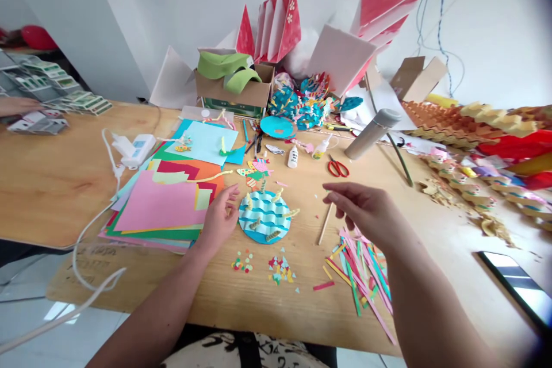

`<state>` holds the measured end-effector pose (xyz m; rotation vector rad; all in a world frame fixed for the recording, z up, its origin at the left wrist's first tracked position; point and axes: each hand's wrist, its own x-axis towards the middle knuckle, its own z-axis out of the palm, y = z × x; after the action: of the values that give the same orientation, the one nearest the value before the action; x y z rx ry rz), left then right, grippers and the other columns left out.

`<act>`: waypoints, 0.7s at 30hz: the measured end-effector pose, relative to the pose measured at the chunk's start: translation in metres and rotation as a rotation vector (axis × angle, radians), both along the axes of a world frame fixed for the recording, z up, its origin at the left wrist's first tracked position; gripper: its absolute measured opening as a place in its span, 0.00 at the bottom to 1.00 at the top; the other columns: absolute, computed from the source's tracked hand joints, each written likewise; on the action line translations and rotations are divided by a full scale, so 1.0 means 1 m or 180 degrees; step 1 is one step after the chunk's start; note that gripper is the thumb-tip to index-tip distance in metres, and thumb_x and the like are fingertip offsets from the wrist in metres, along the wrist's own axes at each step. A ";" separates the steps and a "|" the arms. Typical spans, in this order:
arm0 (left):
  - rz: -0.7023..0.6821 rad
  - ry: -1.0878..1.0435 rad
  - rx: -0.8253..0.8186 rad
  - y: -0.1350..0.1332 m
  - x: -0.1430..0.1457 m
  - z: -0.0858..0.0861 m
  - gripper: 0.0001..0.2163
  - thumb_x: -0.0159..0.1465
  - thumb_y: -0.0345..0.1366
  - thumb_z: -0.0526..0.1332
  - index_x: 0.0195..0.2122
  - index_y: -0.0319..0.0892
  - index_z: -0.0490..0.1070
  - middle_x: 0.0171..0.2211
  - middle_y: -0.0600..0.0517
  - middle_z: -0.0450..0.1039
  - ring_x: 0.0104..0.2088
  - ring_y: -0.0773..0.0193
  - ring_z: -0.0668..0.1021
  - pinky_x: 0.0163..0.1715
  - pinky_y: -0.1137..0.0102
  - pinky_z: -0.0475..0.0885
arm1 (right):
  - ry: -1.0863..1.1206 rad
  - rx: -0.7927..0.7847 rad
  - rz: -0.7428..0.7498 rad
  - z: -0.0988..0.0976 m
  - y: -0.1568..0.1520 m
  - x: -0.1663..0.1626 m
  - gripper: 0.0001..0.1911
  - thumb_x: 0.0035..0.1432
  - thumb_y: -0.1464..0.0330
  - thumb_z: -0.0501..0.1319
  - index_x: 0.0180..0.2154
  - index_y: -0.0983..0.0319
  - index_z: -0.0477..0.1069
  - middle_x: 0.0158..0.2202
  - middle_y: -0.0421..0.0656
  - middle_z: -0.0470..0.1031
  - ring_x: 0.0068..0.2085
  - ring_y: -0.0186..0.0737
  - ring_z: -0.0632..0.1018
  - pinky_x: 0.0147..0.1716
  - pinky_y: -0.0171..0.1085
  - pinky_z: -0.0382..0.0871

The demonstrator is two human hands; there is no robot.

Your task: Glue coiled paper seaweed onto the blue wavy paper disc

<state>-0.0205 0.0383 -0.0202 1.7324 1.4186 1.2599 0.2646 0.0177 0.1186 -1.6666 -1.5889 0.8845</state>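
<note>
My left grip (219,221) is spread, just beside one paper disc (264,217) to its right. My right grip (366,213) is half-curled, empty, with one stick (325,224) to its left and a heap of paper strips (362,270) below it.

Bright, even indoor light, faint soft shadows, fisheye bowing, dark vignetting at the right corners

The person's left hand (219,221), right hand (366,213) and forearms (150,310) are bare, and a black-and-cream patterned garment (215,351) with a dark vertical band (248,351) shows along the lower edge of the view.
</note>
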 end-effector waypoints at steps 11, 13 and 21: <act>0.0014 0.0874 -0.0236 -0.010 0.004 0.002 0.27 0.54 0.19 0.54 0.56 0.40 0.62 0.49 0.43 0.72 0.39 0.62 0.79 0.39 0.66 0.78 | -0.0859 -0.0282 0.0418 -0.088 -0.045 -0.020 0.19 0.58 0.65 0.56 0.50 0.63 0.70 0.44 0.49 0.80 0.45 0.47 0.78 0.46 0.48 0.71; -0.0022 0.0863 -0.0254 -0.011 0.005 0.003 0.27 0.55 0.19 0.54 0.56 0.40 0.62 0.50 0.43 0.72 0.40 0.61 0.79 0.38 0.66 0.78 | -0.0850 -0.0168 0.0433 -0.100 -0.043 -0.025 0.22 0.58 0.66 0.55 0.54 0.63 0.67 0.45 0.50 0.79 0.47 0.48 0.77 0.47 0.50 0.71; -0.0321 0.0392 -0.0291 -0.010 0.011 -0.004 0.26 0.55 0.21 0.52 0.56 0.41 0.62 0.49 0.43 0.72 0.39 0.62 0.81 0.38 0.65 0.79 | -0.0487 -0.0024 0.0390 -0.128 -0.038 -0.021 0.20 0.60 0.65 0.52 0.53 0.61 0.62 0.46 0.50 0.79 0.45 0.47 0.79 0.44 0.49 0.72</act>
<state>-0.0092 0.0283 -0.0237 1.8214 1.4156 1.0351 0.2435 -0.0204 -0.0093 -1.6913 -1.8092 0.8412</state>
